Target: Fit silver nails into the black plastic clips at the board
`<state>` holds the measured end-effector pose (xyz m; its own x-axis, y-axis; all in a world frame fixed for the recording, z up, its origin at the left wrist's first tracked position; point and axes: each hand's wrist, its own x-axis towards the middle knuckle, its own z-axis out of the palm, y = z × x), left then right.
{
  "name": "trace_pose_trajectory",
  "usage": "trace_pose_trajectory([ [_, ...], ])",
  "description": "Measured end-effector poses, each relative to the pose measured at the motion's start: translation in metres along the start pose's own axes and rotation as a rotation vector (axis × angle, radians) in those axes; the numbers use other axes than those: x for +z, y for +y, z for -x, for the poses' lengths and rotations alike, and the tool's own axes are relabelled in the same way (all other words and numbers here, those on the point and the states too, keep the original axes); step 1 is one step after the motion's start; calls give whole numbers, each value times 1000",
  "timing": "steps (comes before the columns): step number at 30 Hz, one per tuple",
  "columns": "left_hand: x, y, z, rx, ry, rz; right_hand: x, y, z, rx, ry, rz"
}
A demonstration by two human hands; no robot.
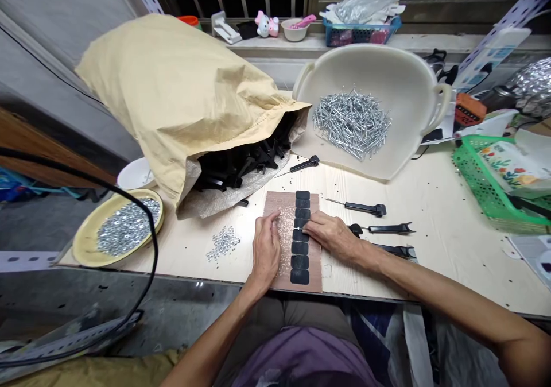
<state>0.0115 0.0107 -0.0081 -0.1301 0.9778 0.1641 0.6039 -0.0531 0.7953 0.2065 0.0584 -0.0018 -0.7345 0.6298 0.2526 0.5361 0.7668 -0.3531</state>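
A brown board (284, 278) lies at the table's front edge, with a column of black rounded pads (300, 262) on it and many small pale specks to their left. My left hand (266, 252) rests on the board's left edge, thumb and index finger apart. From the right, my right hand (330, 233) reaches onto a middle pad, its fingertips pinched together; a tiny shiny bit shows beside them, too small to name. Right of the board lie black plastic pieces with nails through them (365, 208); another such piece (305, 164) is behind the board.
Left of the board is a small pile of shiny bits (224, 243). A yellow bowl (80, 249) holds metal washers. A large paper sack (172, 88) spills black parts. Behind, a white basin (404, 77) contains nails (353, 123). At right stands a green basket (477, 186). A black cable (150, 260) hangs at left.
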Motion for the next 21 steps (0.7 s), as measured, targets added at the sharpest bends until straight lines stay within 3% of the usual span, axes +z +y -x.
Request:
trace_pose_trajectory([
  [4,1,0,2,73,-8,-36,2,-3,4,40,13,28],
  [9,5,7,1,245,-177,-203,5,-3,3,107,7,80],
  [13,8,12,-2,267,-215,-284,1,-7,10,155,-15,113],
  [17,4,15,7,242,-165,-163,-23,2,27,201,-53,157],
  [21,-19,10,25,180,-77,-20,-57,30,27,152,-111,199],
])
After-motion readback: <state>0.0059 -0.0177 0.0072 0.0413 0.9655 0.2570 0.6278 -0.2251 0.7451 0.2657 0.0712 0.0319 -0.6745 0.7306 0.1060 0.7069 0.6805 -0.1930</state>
